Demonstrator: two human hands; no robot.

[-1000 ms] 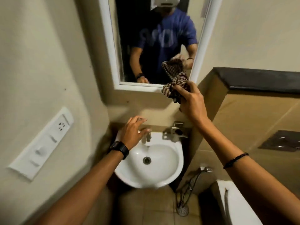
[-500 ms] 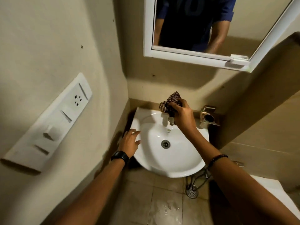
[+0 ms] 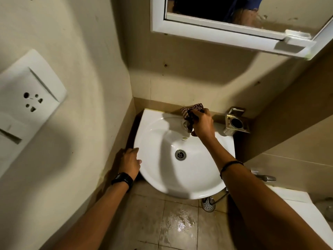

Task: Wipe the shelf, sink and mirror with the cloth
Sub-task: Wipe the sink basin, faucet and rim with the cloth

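Your right hand [image 3: 202, 124] clamps the checked cloth [image 3: 191, 112] at the sink [image 3: 189, 184] rear, hiding the tap; your left hand [image 3: 130, 162], fingers loosely apart, rests on its rim.

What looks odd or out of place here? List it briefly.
A wet, shiny patch on the floor tiles below the sink looks like spilled water. The mirror shows smudges near its lower right corner.
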